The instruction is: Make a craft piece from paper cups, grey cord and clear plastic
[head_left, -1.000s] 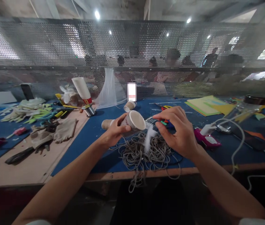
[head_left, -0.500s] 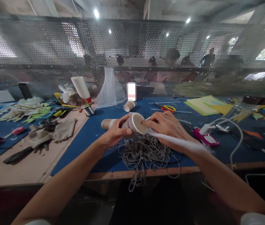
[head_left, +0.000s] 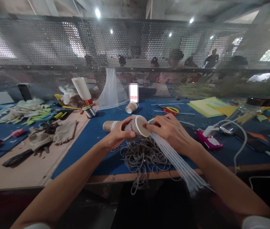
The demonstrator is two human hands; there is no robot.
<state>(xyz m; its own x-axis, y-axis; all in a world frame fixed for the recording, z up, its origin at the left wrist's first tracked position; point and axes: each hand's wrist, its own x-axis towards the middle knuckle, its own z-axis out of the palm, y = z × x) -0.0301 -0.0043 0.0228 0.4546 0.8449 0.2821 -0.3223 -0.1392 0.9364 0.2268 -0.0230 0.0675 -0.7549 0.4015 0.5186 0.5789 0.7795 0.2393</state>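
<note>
A paper cup lies on its side in the air, its pale round end turned to the right. Grey cord is wound about its wall, and my left hand is closed around it. My right hand has its fingertips pinched together against that round end; what they grip is hidden. From beneath the right fingers a bundle of thin white strands hangs down past the table edge. A loose heap of grey cord lies under both hands. Another cord-wrapped cup lies just behind my left hand.
Red-and-yellow-handled scissors, a brown-wrapped cup and coloured paper lie farther back. Stacked white cups lean at left, near gloves. A magenta device with white cables is at right. A perforated screen stands behind.
The white strands, blurred and stretched across my right wrist before, now hang downward in a spread bundle. Both hands and the cup have barely moved.
</note>
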